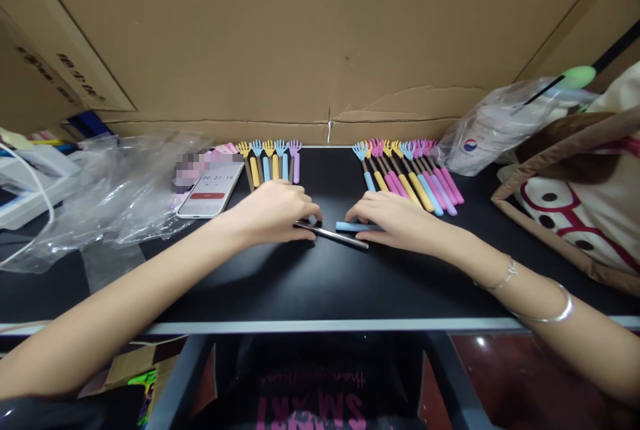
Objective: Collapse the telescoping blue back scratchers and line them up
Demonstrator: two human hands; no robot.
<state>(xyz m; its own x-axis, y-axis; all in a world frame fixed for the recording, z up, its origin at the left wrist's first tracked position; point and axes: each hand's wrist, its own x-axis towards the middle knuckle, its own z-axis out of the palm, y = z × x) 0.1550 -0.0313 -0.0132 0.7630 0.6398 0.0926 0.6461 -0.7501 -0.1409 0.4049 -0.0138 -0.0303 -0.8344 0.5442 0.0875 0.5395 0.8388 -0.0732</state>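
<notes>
My left hand (280, 213) pinches a dark metal tube (343, 237) near its left end. The tube slants down to the right, just above or on the black tabletop. In my right hand (400, 220) is a light blue handle (350, 226), gripped between thumb and fingers, its free end pointing left. The tube's right end lies close to my right thumb; whether they touch I cannot tell. Behind my left hand is a row of back scratchers (270, 162) with yellow, blue and purple hand-shaped heads. Behind my right hand lies another row of back scratchers (410, 177), with pink ones too.
A phone (213, 187) showing a timer lies left of the left row, beside crumpled clear plastic bags (120, 183). On the right stand a bagged drink cup (487, 137) and a fabric bag (575, 210). Cardboard (300, 37) walls the back; the table's pale edge (320, 327) runs in front.
</notes>
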